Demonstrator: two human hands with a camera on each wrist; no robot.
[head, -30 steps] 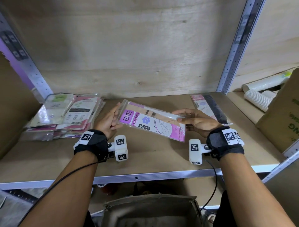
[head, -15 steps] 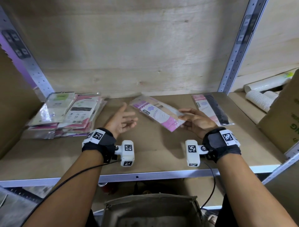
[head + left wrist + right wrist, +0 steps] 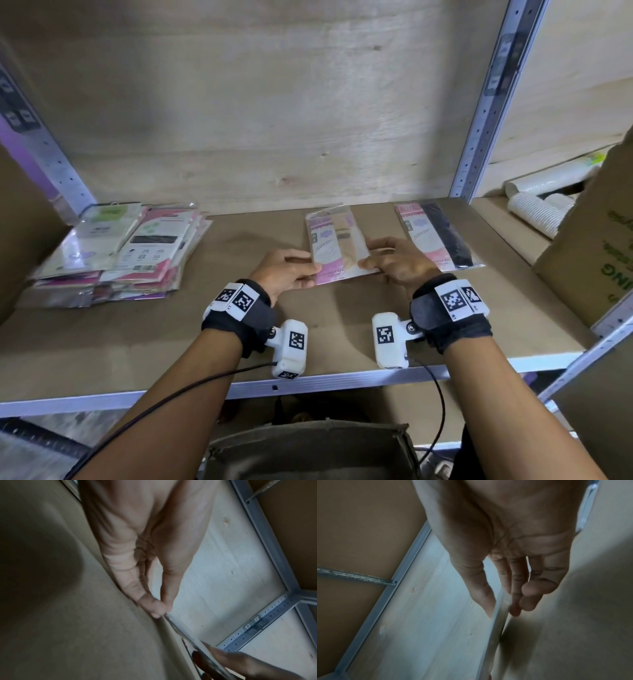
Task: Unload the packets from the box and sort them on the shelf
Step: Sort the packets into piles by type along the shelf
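A clear packet with a pink and white label (image 3: 334, 243) lies lengthwise at the middle of the shelf board (image 3: 239, 325), its near end slightly raised. My left hand (image 3: 308, 270) pinches its near left corner and my right hand (image 3: 373, 260) pinches its near right edge. In the left wrist view thumb and forefinger (image 3: 159, 609) close on the packet's thin edge (image 3: 188, 632). The right wrist view shows the thumb (image 3: 486, 601) and fingers gripping the edge (image 3: 498, 609). The open box (image 3: 308, 448) stands below the shelf, its inside hidden.
A pile of several pink and white packets (image 3: 116, 246) sits at the shelf's left. One packet with black contents (image 3: 435, 236) lies right of the held one. A metal upright (image 3: 486, 102), white paper cups (image 3: 537, 209) and a cardboard carton (image 3: 592, 246) are at the right.
The packet was held up crosswise in both hands. My left hand let go, the right turned it lengthwise and lowered it to the shelf; now both hands pinch its near end.
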